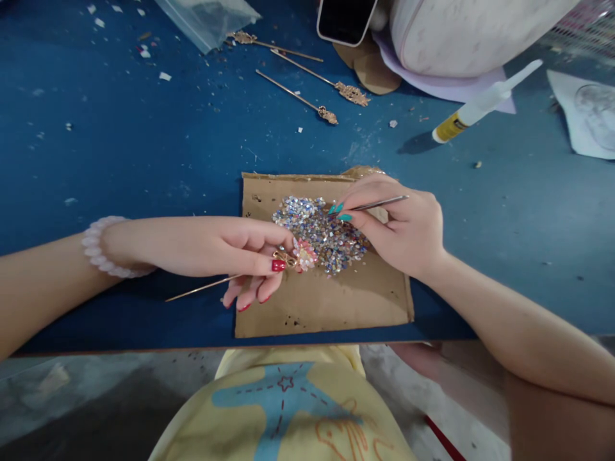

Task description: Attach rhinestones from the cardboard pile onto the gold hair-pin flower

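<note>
My left hand [225, 246] is closed on a gold hair stick [202, 289] with a pink flower head [305, 255], holding it over a piece of cardboard [327, 301]. A pile of small rhinestones [319, 234] lies on the cardboard. Just above the pile, my right hand [401, 227] pinches a thin metal pick [382, 203], its tip pointing down toward the stones. The two hands are close together, with the flower head between them.
Three more gold hair sticks [307, 83] lie at the back of the blue table [120, 147]. A glue tube [485, 101] is at back right, with a phone [346, 19], a white bag [466, 32] and a plastic bag [206, 19] beyond.
</note>
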Available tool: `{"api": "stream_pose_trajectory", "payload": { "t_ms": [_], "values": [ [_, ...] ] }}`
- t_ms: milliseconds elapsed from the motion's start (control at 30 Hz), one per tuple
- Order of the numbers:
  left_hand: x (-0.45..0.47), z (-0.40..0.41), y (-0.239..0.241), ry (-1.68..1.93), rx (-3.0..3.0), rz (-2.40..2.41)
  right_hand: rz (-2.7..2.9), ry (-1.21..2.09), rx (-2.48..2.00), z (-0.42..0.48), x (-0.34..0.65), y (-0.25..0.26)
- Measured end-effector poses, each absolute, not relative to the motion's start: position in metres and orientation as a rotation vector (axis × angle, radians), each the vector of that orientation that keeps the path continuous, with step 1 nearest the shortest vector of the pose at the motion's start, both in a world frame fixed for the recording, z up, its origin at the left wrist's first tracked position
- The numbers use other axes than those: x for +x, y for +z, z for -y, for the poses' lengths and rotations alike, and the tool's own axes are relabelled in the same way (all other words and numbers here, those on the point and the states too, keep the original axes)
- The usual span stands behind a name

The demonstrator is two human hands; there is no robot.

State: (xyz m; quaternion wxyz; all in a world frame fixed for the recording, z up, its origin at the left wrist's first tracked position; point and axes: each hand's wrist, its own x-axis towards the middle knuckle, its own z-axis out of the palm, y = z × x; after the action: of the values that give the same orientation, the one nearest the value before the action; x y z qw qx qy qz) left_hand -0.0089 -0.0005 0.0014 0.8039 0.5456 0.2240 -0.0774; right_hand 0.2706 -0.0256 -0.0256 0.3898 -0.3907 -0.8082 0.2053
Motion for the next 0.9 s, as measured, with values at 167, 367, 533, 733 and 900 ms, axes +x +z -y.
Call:
{"api": "stream_pose_trajectory", "payload": {
  "t_ms": [167, 367, 533, 733, 900],
  "values": [
    [-0.0100, 0.0003, 0.0010, -0.167, 1.169, -0.475, 2.070, 0.509, -1.015, 0.0258, 0.2709, -0.0249],
    [-0.0099, 0.0010, 0.0023, -0.169, 1.152, -0.469, 2.069, 0.501, -0.973, 0.0256, 0.2703, -0.0258],
    [-0.0098, 0.0006, 0.0009, -0.166, 1.148, -0.459, 2.059, 0.515, -0.991, 0.0253, 0.2703, -0.0269],
    [-0.0108, -0.0001, 0.0015, -0.167, 1.149, -0.455, 2.061, 0.512, -0.977, 0.0251, 0.2707, -0.0266],
    [-0.0100, -0.0004, 0.0030, -0.180, 1.164, -0.479, 2.063, 0.494, -0.968, 0.0245, 0.2710, -0.0281]
  ]
}}
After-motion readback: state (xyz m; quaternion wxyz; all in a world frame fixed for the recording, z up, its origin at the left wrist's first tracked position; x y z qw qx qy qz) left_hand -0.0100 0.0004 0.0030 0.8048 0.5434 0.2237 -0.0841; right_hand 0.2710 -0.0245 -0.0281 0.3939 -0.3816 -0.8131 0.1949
